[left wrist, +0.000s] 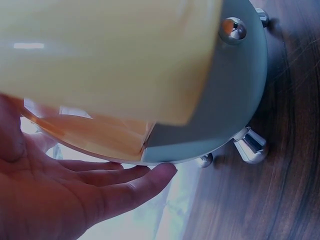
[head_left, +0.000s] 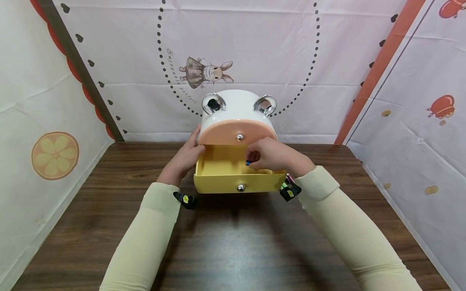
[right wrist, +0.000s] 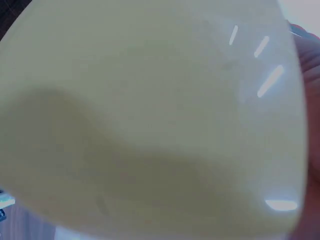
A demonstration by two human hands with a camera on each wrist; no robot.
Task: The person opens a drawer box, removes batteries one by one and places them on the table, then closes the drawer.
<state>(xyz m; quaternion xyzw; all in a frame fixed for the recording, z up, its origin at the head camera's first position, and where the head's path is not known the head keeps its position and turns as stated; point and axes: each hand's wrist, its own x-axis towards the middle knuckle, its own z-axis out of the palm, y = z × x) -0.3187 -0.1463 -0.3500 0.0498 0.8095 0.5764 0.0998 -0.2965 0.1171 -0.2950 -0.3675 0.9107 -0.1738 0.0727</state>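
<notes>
A rounded white cabinet (head_left: pixel 238 103) with silver ears stands at the back of the table. Its yellow middle drawer (head_left: pixel 218 184) is pulled out. My left hand (head_left: pixel 185 158) braces the cabinet's left side; in the left wrist view its fingers (left wrist: pixel 125 192) lie fairly straight along the wall. Over the drawer's right half, my right hand (head_left: pixel 271 154) pinches a small blue object (head_left: pixel 248 163), mostly hidden by the fingertips, so I cannot tell its kind. The drawer's outside fills most of the right wrist view.
Above the yellow drawer is a peach drawer (head_left: pixel 222 131) with a silver knob. Below it, in the left wrist view, a grey-green drawer front (left wrist: pixel 240 75) appears shut, over silver feet (left wrist: pixel 251 146). Printed cloth (head_left: pixel 255 44) hangs behind the dark wooden table (head_left: pixel 233 242).
</notes>
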